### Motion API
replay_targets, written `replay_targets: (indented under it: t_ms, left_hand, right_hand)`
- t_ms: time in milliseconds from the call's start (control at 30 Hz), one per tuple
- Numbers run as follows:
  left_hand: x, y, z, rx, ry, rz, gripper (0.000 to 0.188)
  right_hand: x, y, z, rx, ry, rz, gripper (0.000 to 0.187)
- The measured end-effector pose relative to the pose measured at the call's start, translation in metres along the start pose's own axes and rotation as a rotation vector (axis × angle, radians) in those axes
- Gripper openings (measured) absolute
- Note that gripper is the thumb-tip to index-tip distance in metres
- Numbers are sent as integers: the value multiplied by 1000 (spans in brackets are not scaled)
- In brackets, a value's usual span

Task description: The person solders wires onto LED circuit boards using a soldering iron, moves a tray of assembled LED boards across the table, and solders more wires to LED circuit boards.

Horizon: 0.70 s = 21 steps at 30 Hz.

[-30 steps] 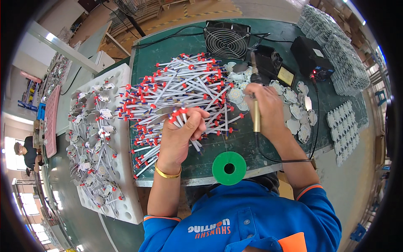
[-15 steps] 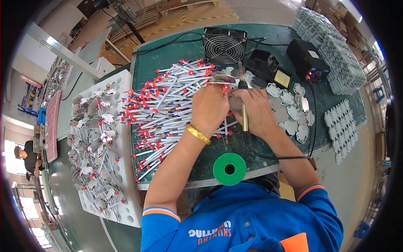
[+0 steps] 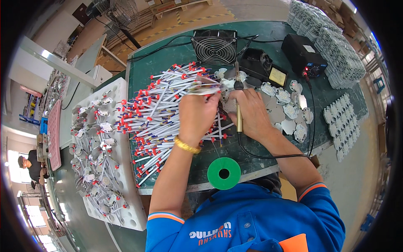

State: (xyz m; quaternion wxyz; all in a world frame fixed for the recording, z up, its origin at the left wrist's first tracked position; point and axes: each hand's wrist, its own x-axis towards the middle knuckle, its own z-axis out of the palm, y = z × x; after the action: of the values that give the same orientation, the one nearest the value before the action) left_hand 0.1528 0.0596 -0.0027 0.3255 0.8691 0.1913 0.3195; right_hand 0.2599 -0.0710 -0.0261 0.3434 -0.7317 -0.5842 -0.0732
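My left hand [image 3: 196,117] is closed, at the right side of a heap of white cables [image 3: 163,109] with red rings. A pale, shiny piece [image 3: 205,87] with a white strip shows at its fingertips, too smeared by motion to identify. My right hand [image 3: 254,112] grips a soldering iron [image 3: 239,118] with a brass-coloured handle, its tip pointing away from me. Small grey plates [image 3: 228,96] lie between and just beyond my hands. Below them sits a green solder spool [image 3: 223,173], with thin wire running up from it.
A fan [image 3: 215,48] stands at the back, next to a black iron holder with a yellow sponge [image 3: 277,77]. The black soldering station [image 3: 304,54] and stacked circuit panels [image 3: 329,52] are farther right. Loose boards [image 3: 290,110] lie right of my hand. A white foam tray [image 3: 133,185] holds wired boards.
My left hand has shifted left, away from the iron, carrying the blurred pale piece. The right hand still holds the iron. The whole view has also moved slightly.
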Motion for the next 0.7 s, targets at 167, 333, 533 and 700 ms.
replay_targets:
  t_ms: [167, 333, 533, 700]
  left_hand:
    - [-17, 19, -45, -762, -76, -426, 27]
    - [-37, 7, -62, -1144, 70, -437, 30]
    - [-51, 13, -47, -1081, -60, -485, 19]
    - [-54, 21, -28, -924, -290, -501, 19]
  right_hand:
    - [-1, -1, 0, 43, 33, 2, 46]
    - [-2, -4, 0, 232, 101, -10, 38]
    - [-3, -19, -2, 581, 264, 90, 34]
    - [-5, -30, -3, 795, 390, 222, 35]
